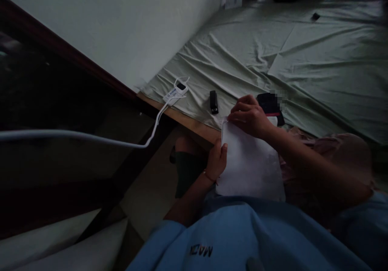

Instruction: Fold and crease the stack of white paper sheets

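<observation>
White paper sheets point(251, 166) lie across my lap, close against the blue shirt. My left hand point(216, 160) is closed on their left edge, with the thumb on top. At the upper left corner of the paper, the fingers of my right hand point(248, 115) pinch together on it. A small black stapler point(214, 102) rests on the bedsheet just beyond the paper, apart from both hands. Partly behind my right hand is a dark pouch-like item point(269, 105) with a red stripe; what it is I cannot make out.
A white power strip point(176, 93) with a plugged-in cable lies at the bed's wooden edge point(188, 121). Its white cord point(91, 137) runs off to the left. The wrinkled bedsheet point(303, 61) stretches away, with a small black object point(315, 16) on it. A wall point(136, 28) stands at the left.
</observation>
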Demonstrator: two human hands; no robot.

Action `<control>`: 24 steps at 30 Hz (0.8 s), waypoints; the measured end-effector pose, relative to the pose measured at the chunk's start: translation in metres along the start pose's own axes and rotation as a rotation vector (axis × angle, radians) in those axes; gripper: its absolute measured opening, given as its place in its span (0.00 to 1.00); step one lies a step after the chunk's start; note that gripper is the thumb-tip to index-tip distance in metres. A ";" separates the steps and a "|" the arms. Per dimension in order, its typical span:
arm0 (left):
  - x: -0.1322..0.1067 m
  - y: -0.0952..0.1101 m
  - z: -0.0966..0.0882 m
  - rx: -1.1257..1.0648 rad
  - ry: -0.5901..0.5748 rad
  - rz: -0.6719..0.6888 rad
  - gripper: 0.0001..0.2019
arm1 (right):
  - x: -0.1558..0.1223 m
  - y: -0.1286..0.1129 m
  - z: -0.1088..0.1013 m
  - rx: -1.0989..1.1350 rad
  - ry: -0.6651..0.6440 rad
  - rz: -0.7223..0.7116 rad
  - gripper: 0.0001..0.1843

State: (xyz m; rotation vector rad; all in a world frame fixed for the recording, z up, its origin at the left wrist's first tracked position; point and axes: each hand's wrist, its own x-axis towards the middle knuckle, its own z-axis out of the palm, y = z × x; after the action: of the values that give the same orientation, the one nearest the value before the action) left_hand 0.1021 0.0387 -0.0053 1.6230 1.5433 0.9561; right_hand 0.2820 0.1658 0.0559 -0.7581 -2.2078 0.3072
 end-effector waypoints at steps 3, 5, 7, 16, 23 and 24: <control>0.000 -0.001 0.000 0.018 -0.004 -0.012 0.16 | -0.001 -0.001 0.000 -0.002 -0.023 -0.007 0.12; 0.000 0.000 0.000 0.027 0.000 -0.005 0.16 | -0.001 -0.001 -0.001 -0.010 -0.042 -0.013 0.12; 0.000 0.001 0.000 0.035 0.004 0.005 0.16 | 0.001 -0.002 -0.003 -0.025 -0.059 -0.011 0.10; -0.001 0.002 -0.001 0.029 0.004 0.014 0.18 | 0.006 -0.003 -0.008 -0.023 -0.067 -0.034 0.11; 0.000 0.000 -0.001 0.021 0.004 0.020 0.17 | 0.004 -0.006 -0.010 -0.049 -0.115 -0.046 0.11; 0.000 0.000 -0.001 0.016 0.000 0.021 0.18 | 0.003 -0.006 -0.010 -0.056 -0.129 -0.043 0.11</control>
State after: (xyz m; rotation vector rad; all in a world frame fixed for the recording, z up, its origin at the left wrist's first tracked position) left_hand 0.1015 0.0386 -0.0043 1.6529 1.5403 0.9578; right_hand 0.2852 0.1624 0.0673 -0.7381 -2.3590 0.2810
